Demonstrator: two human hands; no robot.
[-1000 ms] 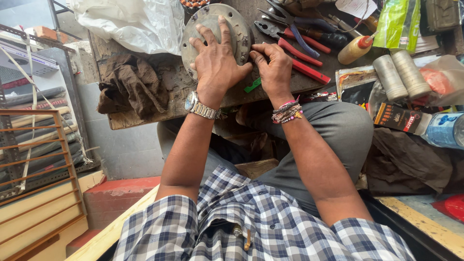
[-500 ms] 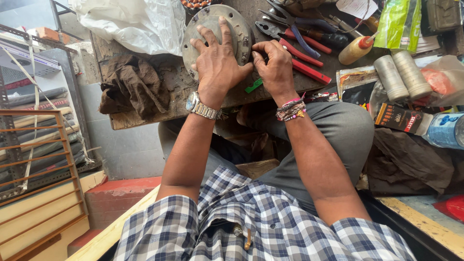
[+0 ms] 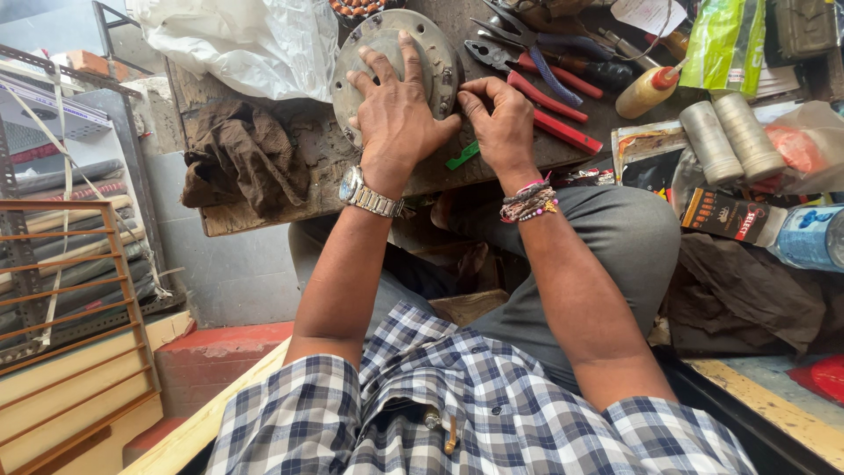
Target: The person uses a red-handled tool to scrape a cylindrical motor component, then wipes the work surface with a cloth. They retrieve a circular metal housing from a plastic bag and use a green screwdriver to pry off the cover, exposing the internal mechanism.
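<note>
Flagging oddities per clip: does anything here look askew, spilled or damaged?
Nothing spilled or broken shows. The left hand lies flat on the round metal plate; the right hand works its edge. A small green piece overhangs the board's edge.

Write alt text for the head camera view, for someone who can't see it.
A person's left hand presses flat on a round grey metal plate on a worn workbench, while the right hand fingers the plate's edge. Red-handled pliers, a brown rag and thread spools lie around.

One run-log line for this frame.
left hand flat on round metal plate | right hand fingertips at plate rim | red-handled pliers beside | worn workbench
</note>
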